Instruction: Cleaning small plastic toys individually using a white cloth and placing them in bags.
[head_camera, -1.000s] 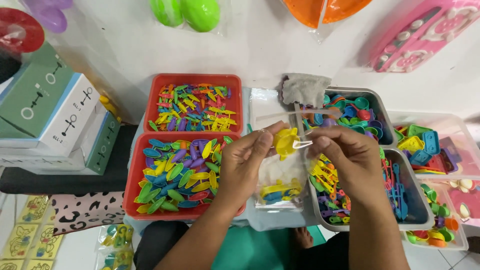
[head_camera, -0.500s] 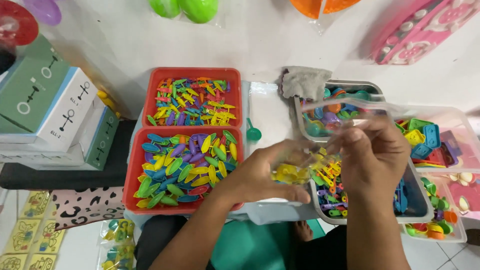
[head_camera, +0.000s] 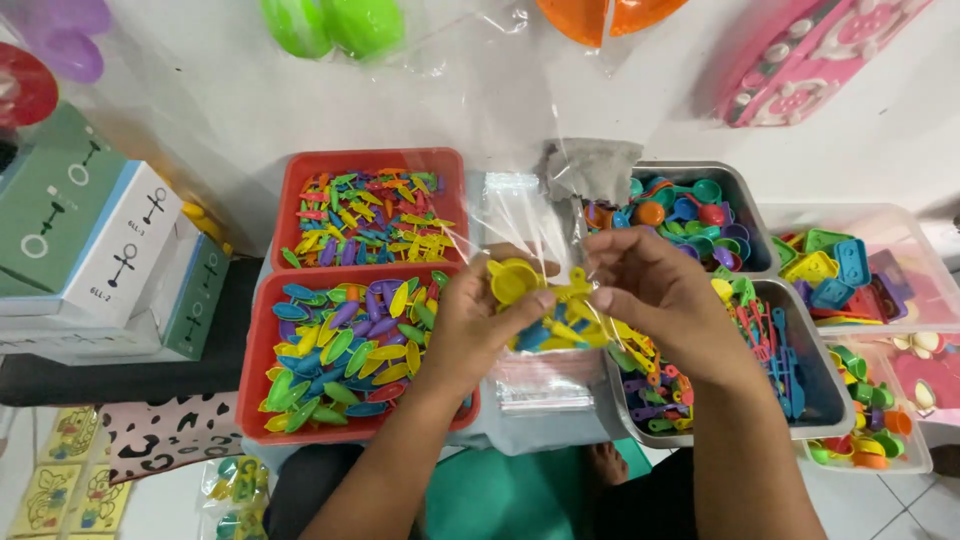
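Both hands meet over the middle of the surface, just in front of the grey cloth (head_camera: 592, 168). The left hand (head_camera: 478, 325) pinches a yellow toy cup (head_camera: 514, 281) between thumb and fingers; the right hand (head_camera: 655, 295) is closed on the edge of a clear plastic bag (head_camera: 520, 225), whose mouth stands up toward the cloth. Small yellow and blue pieces (head_camera: 556, 333) already sit low in the bag, nearer the person than the cloth. The step in hand looks like feeding the yellow cup into the bag. To do it well, the right hand likely needs to hold the film taut so the mouth stays wide, since crinkled film can fold shut. The left hand should tilt the cup rim-first and let go only once it is past the lip; otherwise it may snag or drop. Left of the cloth sit two red trays (head_camera: 456, 160), the nearer one full of leaf-shaped pieces (head_camera: 345, 345). Right of the cloth a grey bin holds toy spoons and cups (head_camera: 690, 215); below it another bin holds clips and tongs (head_camera: 770, 345). The hands are working over stacked flat bags (head_camera: 545, 385), so a dropped piece would stay near.
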